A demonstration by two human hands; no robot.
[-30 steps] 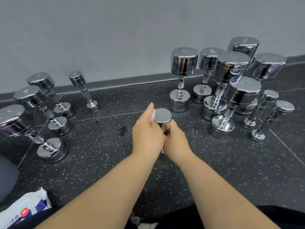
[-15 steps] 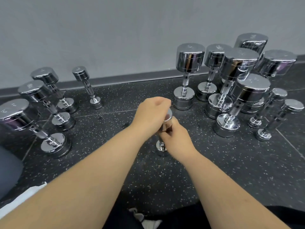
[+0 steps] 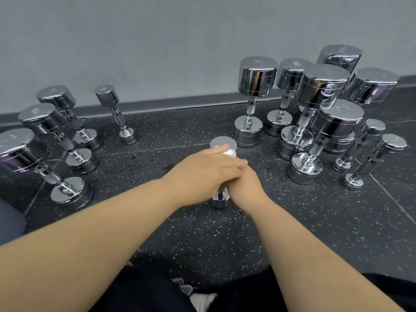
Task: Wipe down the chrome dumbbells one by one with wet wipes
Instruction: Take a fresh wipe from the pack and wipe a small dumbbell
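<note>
A small chrome dumbbell [image 3: 221,199] stands upright on the dark speckled floor in the middle. My left hand [image 3: 202,174] wraps over its upper head and holds a white wet wipe [image 3: 230,152] against the chrome, just below the head's flat top [image 3: 221,141]. My right hand [image 3: 246,186] grips the dumbbell's handle below, and my left fingers overlap it. The handle itself is hidden by both hands.
Several chrome dumbbells stand upright at the left [image 3: 67,194] and a denser cluster at the right [image 3: 306,165], with a large one [image 3: 248,131] just behind the hands. A grey wall and skirting run along the back. My dark-clothed legs fill the bottom edge.
My left hand has slid from the top of the head down over its side with the wipe. The view has shifted and the wipe packet at bottom left has left the frame.
</note>
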